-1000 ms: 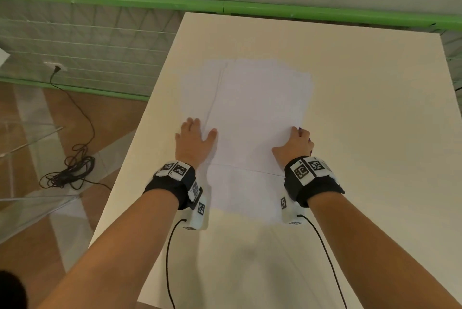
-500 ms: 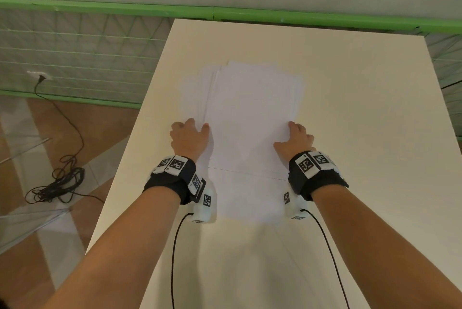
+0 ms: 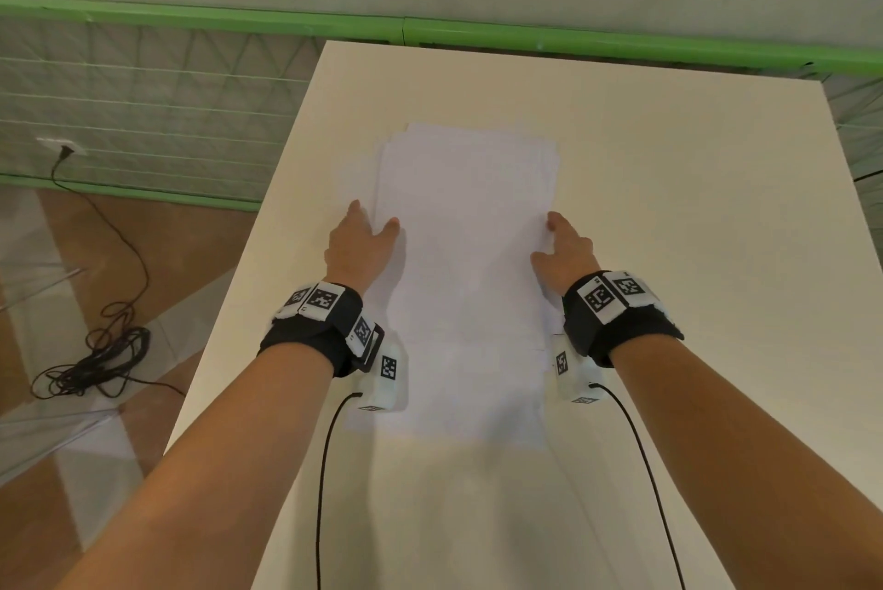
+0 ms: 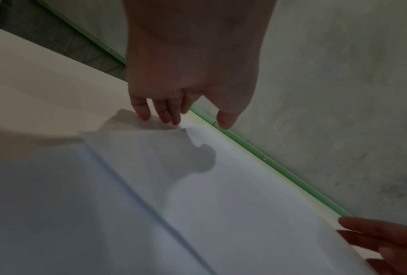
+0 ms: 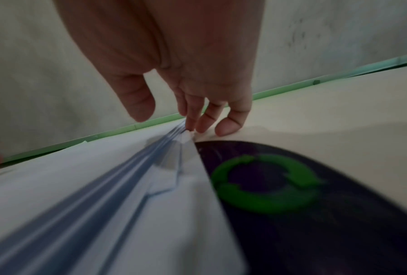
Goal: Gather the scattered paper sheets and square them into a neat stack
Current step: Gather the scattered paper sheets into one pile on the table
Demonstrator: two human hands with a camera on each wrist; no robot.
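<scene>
Several white paper sheets (image 3: 466,255) lie in a loose overlapping pile along the middle of the cream table (image 3: 678,264); their far edges are slightly uneven. My left hand (image 3: 365,231) presses its straight fingers against the pile's left side, thumb on top. My right hand (image 3: 561,240) touches the right side the same way. In the left wrist view the left hand's fingertips (image 4: 164,119) meet a sheet's edge (image 4: 197,204). In the right wrist view the right hand's fingertips (image 5: 192,126) sit against the fanned sheet edges (image 5: 103,204).
The table's left edge (image 3: 267,231) runs close to my left hand, with floor and a coiled black cable (image 3: 100,350) beyond. A green rail (image 3: 525,40) and grey wall stand behind the table. A dark patch with green arrows (image 5: 268,186) shows in the right wrist view only.
Both hands have slid inward and a little forward, pushing the sheets together. The pile is narrower, and the sheets that stuck out on the left are mostly tucked in.
</scene>
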